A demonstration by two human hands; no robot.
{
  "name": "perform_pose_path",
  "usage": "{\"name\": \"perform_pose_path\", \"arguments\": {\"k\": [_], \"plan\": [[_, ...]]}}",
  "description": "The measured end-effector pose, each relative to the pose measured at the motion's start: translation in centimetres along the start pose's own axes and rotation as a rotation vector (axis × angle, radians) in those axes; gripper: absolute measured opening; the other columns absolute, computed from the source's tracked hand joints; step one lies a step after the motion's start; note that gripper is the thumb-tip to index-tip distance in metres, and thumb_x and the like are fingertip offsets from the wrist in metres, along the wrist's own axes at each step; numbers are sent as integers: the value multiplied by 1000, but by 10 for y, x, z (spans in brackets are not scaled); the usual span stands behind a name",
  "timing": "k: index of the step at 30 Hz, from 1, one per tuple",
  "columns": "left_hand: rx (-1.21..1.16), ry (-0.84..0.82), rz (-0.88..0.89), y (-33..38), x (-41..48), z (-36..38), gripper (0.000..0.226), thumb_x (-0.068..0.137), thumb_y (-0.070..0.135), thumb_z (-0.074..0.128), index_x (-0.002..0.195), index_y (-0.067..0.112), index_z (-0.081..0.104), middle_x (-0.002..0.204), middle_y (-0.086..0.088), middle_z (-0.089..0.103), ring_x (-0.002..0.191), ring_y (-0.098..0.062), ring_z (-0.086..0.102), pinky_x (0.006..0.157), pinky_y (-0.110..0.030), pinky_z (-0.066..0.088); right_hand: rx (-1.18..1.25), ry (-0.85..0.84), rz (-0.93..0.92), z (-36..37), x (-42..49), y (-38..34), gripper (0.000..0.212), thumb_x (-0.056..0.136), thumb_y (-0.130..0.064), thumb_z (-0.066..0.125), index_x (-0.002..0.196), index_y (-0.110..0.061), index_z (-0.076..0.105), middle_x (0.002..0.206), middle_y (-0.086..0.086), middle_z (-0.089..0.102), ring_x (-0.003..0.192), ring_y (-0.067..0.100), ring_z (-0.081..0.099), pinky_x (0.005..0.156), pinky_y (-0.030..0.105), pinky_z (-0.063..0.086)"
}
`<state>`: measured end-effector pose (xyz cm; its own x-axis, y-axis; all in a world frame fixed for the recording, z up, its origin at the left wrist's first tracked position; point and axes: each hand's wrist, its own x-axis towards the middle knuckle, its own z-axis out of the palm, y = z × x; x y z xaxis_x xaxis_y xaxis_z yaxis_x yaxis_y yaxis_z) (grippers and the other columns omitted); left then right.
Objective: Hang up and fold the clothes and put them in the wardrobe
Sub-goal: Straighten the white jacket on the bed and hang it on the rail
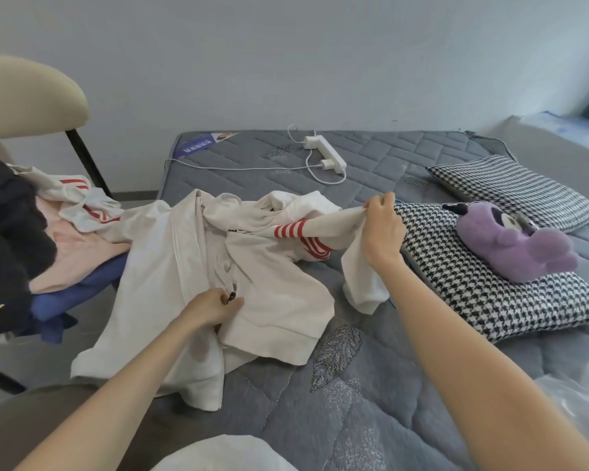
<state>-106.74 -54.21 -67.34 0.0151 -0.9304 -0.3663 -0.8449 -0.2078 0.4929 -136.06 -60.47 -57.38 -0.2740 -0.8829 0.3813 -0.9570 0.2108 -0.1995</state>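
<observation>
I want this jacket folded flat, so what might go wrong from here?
1. The right hand holds the striped sleeve out toward the houndstooth pillow; laid there it would likely ride up and fold crooked.
2. The white jacket overhangs the mattress edge by the chair's clothes pile, so it might slip off or tangle.

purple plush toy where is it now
In the head view the purple plush toy lies at right on the nearer houndstooth pillow, right of the right hand.
</observation>
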Motion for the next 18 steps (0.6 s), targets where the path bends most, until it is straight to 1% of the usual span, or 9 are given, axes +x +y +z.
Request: {"name": "perform_pose_path", "arguments": {"k": [2,4,6,8,10,12,14,15,18], "plan": [[-47,48,-22,2,1,3,39,94,48,47,92,10,54,99,-9,59,92,-26,58,72,-31,42,-54,-63,-4,8,-5,-1,25,94,0,47,118,-4,56,124,14,47,107,34,53,78,39,42],[-51,75,-54,3,0,6,40,96,44,46,110,8,52,117,-15,50,105,-30,54,85,-34,45,-159,-152,-74,21,-16,-3,30,93,-4,48,122,-7,55,129,13,47,120,34,41,92,40,37],[0,83,-70,4,0,10,42,96,40,46,120,6,47,125,-18,40,116,-34,47,96,-38,42,-144,-250,-167,35,-31,-9,31,94,-11,47,123,-9,56,129,13,48,122,34,39,94,41,36],[21,113,-67,4,-1,11,33,96,35,46,111,6,49,120,-17,43,114,-36,47,93,-38,42,24,-431,-199,47,-47,-19,34,98,-30,46,119,-7,60,125,13,56,118,33,48,92,40,41],[12,136,-60,4,-1,12,24,97,28,41,90,7,50,107,-18,52,104,-37,52,84,-37,44,127,-701,-128,58,-63,-28,61,94,-53,48,126,-2,55,128,14,57,117,33,54,89,37,44],[-27,170,-54,1,-1,10,29,98,18,35,74,7,45,89,-16,55,89,-32,54,69,-33,39,53,-906,-60,65,-79,-34,96,84,-65,56,146,1,25,146,20,39,129,35,45,96,40,40],[-116,202,-71,-1,-1,6,31,98,12,33,69,10,41,77,-9,51,79,-26,49,62,-31,32,-19,-1009,-67,70,-93,-36,109,84,-59,62,150,1,-1,151,28,23,133,39,39,101,43,38],[-171,215,-84,-4,-2,3,31,98,11,32,68,12,39,75,-6,48,77,-24,46,61,-31,30,11,-1018,-80,73,-98,-36,103,88,-50,63,149,2,-1,149,30,27,131,39,41,100,42,39],[-263,248,-67,-12,-3,-8,32,98,9,31,67,13,38,73,-6,46,77,-23,44,66,-34,31,228,-939,-67,72,-98,-34,68,94,-24,59,144,-1,20,136,22,49,120,35,52,90,37,44]]}}
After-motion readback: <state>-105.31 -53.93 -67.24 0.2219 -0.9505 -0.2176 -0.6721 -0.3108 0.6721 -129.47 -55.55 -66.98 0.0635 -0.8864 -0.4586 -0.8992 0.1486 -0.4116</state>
